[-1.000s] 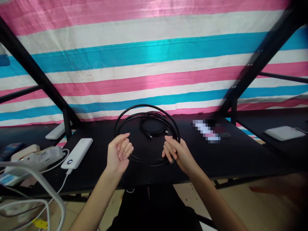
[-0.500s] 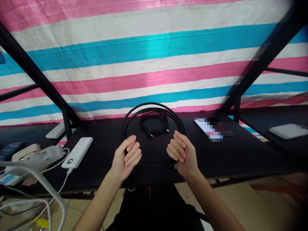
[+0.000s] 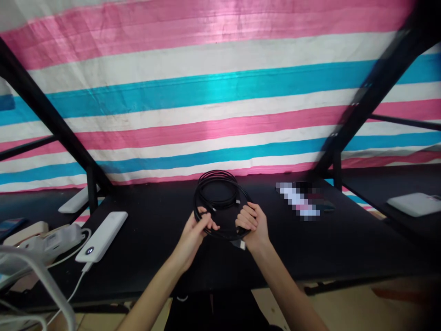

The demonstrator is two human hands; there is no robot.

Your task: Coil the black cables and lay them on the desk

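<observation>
A black cable coil (image 3: 220, 191) stands up from the black table (image 3: 155, 248), held at its near side by both hands. My left hand (image 3: 196, 230) pinches the coil's left strands, fingers closed round them. My right hand (image 3: 253, 223) grips the right strands, and a silver plug end (image 3: 241, 244) sticks out just below it. A smaller coil of black cable (image 3: 223, 197) lies on the table behind, seen through the held loop.
A white power bank (image 3: 102, 235) with a white lead lies left of my hands. Further left are a white power strip (image 3: 51, 239) and cables. A blurred flat item (image 3: 299, 202) lies to the right, a white device (image 3: 415, 203) at far right. Black frame struts cross a striped tarp behind.
The wide loop has been drawn into a much smaller coil. Both hands moved inward and closed on the cable; a second ago the left hand was loose beside the loop.
</observation>
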